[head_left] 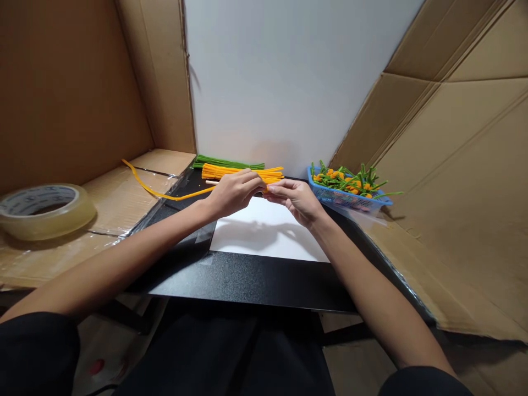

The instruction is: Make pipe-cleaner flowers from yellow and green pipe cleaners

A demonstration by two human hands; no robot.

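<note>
My left hand (234, 192) and my right hand (296, 199) meet above a white sheet (268, 234) on a black table (256, 280). Both have fingers pinched on an orange pipe cleaner (165, 193) whose long end curves away to the left over the cardboard. A thin wooden stick (211, 182) pokes out just beyond my left hand; I cannot tell whether that hand holds it. Behind the hands lie a bundle of orange pipe cleaners (231, 171) and a bundle of green ones (226, 163).
A blue basket (346, 199) of finished orange-and-green pipe cleaner flowers stands at the right. A roll of clear tape (43, 210) sits on the cardboard ledge at the left. Cardboard walls stand on both sides, a white wall behind.
</note>
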